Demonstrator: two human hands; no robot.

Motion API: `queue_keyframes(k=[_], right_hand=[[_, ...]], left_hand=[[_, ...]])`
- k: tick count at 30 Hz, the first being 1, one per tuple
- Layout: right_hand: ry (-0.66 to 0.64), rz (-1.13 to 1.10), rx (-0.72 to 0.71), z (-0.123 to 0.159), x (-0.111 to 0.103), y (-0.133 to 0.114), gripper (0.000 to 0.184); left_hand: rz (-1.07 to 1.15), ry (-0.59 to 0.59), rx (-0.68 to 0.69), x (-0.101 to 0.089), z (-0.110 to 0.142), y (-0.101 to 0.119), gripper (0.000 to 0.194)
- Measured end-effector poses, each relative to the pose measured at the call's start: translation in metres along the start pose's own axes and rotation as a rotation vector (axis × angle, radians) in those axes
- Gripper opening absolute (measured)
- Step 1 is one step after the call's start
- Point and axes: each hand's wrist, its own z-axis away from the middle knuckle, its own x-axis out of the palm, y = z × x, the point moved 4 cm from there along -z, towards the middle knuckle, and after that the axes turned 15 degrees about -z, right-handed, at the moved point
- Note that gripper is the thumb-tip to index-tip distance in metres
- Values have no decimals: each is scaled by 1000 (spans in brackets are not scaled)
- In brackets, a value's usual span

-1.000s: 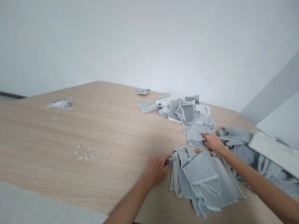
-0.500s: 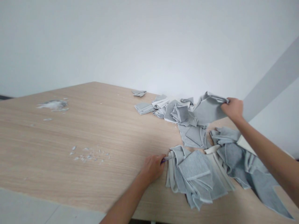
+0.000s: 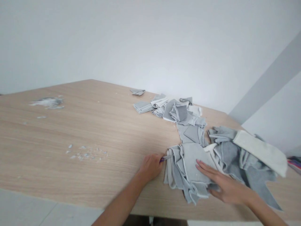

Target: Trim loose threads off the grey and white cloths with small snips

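Note:
My left hand (image 3: pixel 152 165) rests on the table, closed around a small tool (image 3: pixel 162 159) with a purple handle and a metal-looking tip. The tip points at the left edge of a pile of grey fabric pieces (image 3: pixel 176 175); its exact kind is too small to make out. On top of that pile lies a light grey fabric piece (image 3: pixel 191 163). My right hand (image 3: pixel 223 185) lies over its right side with the fingers stretched out, pressing on the cloth. Part of the pile is hidden under this hand.
More folded grey pieces (image 3: pixel 180 113) spread toward the wall. Right of my hands lies a darker grey heap (image 3: pixel 231 153) with a cream strip (image 3: pixel 261 150) across it. Lint scraps (image 3: pixel 86 153) and a fluffy clump (image 3: pixel 49 102) sit on the wooden table (image 3: pixel 105 125).
My right hand has come down and nearer from the back right, laying the grey fabric piece on the near pile and letting go of it. My left hand stays beside the pile.

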Motion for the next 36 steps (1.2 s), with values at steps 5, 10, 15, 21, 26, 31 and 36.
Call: queue_keyframes(k=[5,10,15,21,26,31,36], right_hand=[[402,-92,101,18,-75,-11,46],[832,-48,-105,-11,-96,-23,42],[501,-76,-16,-65,1,7,58],[245,-117,120,-74,51,33,58],[266,-97,47,-71,26,28,56],[584,-66,78,-83,-59,73,49],[456,80,164,-133,-91,145,55]], left_hand=[[-24,-4,-2,1,-2,0,38],[-41,-5,-8,1,-1,1,38],[-43,-17,-22,1,0,0,38],[-19,-9,-1,4,-3,-1,41],[-25,-27,-17,4,-2,-1,42],[-26,-29,-13,5,-2,-1,42],[-11,-19,-17,6,-4,-3,40]])
